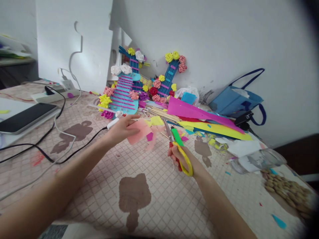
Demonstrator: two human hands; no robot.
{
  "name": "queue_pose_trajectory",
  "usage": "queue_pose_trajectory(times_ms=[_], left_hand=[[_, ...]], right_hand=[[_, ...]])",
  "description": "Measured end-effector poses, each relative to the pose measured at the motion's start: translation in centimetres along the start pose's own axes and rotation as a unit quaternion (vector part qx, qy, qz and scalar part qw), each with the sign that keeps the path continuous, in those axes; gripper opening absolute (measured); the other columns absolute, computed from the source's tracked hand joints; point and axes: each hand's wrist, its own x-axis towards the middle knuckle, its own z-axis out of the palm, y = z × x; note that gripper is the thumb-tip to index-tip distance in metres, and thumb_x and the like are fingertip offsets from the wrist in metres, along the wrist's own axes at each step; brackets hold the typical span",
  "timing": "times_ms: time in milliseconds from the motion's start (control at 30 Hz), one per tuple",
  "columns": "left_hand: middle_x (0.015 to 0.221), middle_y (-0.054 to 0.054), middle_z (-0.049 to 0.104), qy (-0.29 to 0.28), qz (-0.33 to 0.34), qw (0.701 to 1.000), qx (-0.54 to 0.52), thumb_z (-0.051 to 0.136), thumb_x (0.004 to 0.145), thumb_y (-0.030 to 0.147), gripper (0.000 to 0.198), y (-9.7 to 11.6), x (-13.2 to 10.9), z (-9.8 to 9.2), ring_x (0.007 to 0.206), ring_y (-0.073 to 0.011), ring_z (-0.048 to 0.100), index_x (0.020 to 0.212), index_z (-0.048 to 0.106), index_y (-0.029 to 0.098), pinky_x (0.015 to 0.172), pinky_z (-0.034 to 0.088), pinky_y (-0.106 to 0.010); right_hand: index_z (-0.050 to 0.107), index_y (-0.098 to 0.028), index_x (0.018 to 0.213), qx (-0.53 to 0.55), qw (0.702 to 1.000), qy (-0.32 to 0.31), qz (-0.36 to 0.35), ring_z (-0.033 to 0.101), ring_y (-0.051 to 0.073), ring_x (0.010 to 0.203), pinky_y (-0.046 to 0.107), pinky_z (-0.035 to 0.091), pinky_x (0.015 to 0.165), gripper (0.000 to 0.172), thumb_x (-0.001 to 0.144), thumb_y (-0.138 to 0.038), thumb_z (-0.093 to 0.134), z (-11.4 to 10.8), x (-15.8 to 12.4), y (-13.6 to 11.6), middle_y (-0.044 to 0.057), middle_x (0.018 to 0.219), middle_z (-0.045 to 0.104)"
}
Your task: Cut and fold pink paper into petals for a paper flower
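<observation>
My right hand [178, 156] grips a pair of scissors [186, 162] with yellow and red handles. Their metal blades point away from me and look nearly closed. A green-handled tool [176, 136] lies just beside the blades. Over a sheet of pink paper [139, 134], my left hand [122, 128] reaches with its fingers stretched and apart, touching the sheet's left part. Close to that hand is a white glue gun [113, 122] on a black cord. Yellow paper [157, 120] and a magenta scrap [150, 136] lie near the pink sheet.
Decorated letter-like shapes with paper flowers [123, 94] stand against the wall. Thin sticks [164, 114] and a magenta sheet [201, 114] lie before them. A blue bag [231, 99], a clear jar [261, 159] and peanuts [286, 192] are rightward; a phone [27, 116] and cables are left.
</observation>
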Motion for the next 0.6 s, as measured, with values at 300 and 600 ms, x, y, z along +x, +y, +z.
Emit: queue_pose_trajectory(times_ms=[300,600], left_hand=[[0.105,-0.01,0.068,-0.108,-0.044,0.978,0.173,0.062,0.072,0.027,0.064,-0.6,0.2,-0.5,0.088,-0.0227,0.065,0.133,0.045,0.017,0.068,0.05,-0.029],[0.107,-0.008,0.068,-0.091,0.062,0.96,0.259,0.059,0.076,0.027,0.039,-1.7,-0.4,1.5,0.087,-0.0186,0.064,0.113,0.059,0.017,0.071,0.05,-0.028]], right_hand=[[0.058,-0.016,0.079,0.114,0.993,0.038,-0.005,0.038,0.004,0.036,0.019,0.032,0.031,0.073,0.059,-0.086,0.049,0.6,0.7,0.1,-0.004,0.059,0.052],[0.06,-0.016,0.081,0.115,0.993,-0.01,-0.009,0.041,0.006,0.037,0.021,0.033,0.033,0.072,0.063,-0.085,0.047,0.3,0.9,0.6,-0.001,0.061,0.056]])
